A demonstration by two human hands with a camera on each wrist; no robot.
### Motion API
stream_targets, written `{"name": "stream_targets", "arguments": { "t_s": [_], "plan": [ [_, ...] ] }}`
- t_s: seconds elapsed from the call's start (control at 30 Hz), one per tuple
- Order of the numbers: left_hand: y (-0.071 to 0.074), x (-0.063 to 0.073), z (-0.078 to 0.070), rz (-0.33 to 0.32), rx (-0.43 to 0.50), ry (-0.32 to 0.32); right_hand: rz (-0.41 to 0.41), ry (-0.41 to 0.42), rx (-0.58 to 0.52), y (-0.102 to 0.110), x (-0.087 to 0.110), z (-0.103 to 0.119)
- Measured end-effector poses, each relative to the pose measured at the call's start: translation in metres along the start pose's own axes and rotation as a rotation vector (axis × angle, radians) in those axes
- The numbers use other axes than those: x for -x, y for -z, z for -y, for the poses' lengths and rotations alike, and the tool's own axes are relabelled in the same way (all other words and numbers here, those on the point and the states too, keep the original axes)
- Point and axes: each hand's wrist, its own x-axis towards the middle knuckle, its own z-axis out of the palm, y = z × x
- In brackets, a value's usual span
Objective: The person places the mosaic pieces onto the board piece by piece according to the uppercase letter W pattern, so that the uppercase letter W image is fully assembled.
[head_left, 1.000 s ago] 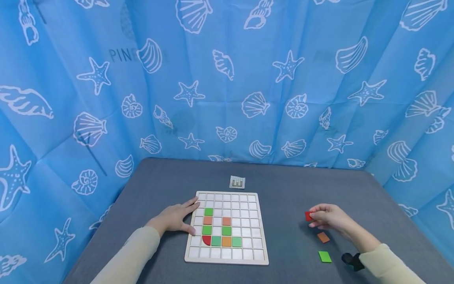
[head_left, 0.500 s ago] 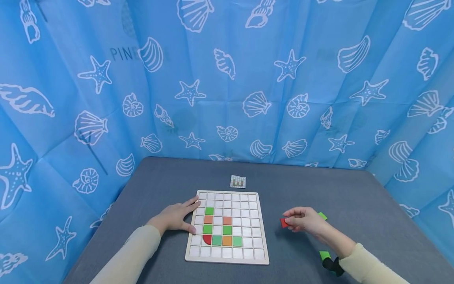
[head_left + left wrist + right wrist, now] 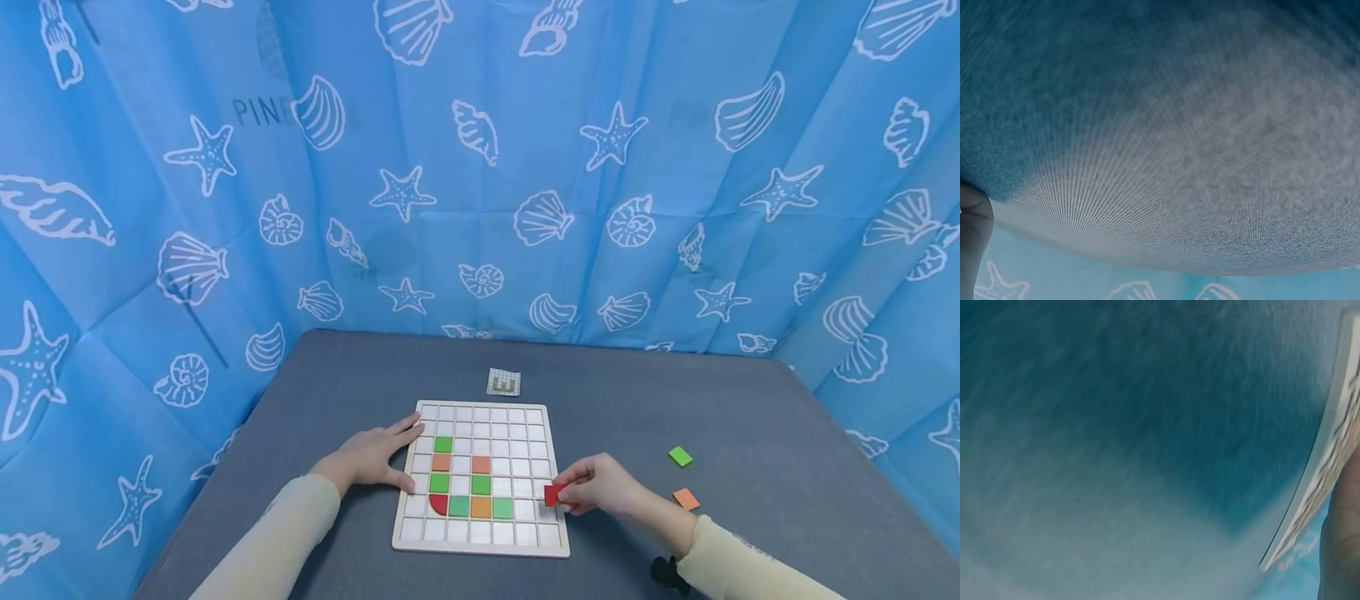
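A white grid board (image 3: 480, 542) lies on the grey table, with green, orange and teal square tiles and a red quarter-round tile (image 3: 439, 504) in its cells. My left hand (image 3: 369, 457) rests along the board's left edge, fingers spread, thumb near the lower left side. Between thumb and fingers my right hand (image 3: 596, 485) pinches a red tile (image 3: 552, 495), which overlaps the board's right edge in the head view. The left wrist view shows mostly table cloth and part of the hand (image 3: 972, 231). In the right wrist view the board's edge (image 3: 1329, 431) appears beside the hand (image 3: 1341, 537).
Right of the board lie a green tile (image 3: 680, 456) and an orange tile (image 3: 686, 499). A small patterned card (image 3: 503, 382) sits behind the board. A black wrist device (image 3: 669, 575) shows at the right sleeve. A blue shell-print curtain (image 3: 480, 167) surrounds the table.
My right hand has carried the red tile leftward from the loose tiles to the board's right edge. The left hand has stayed in place on the board.
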Motion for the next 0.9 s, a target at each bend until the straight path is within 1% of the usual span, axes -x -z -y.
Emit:
{"name": "stream_targets", "arguments": {
  "t_s": [0.17,0.33,0.57,0.9],
  "plan": [
    [0.0,-0.001,0.0,0.0,-0.006,0.0,0.022,0.044,0.019,-0.015,-0.005,0.001],
    [0.0,-0.001,-0.001,0.003,-0.012,-0.005,0.011,0.064,0.053,-0.024,-0.009,-0.001],
    [0.0,-0.002,-0.001,0.012,-0.015,0.003,-0.024,0.043,0.119,-0.035,-0.014,-0.001],
    [0.001,0.0,0.0,0.019,-0.014,0.008,-0.007,0.007,0.147,-0.04,-0.021,0.003]
  ]
}}
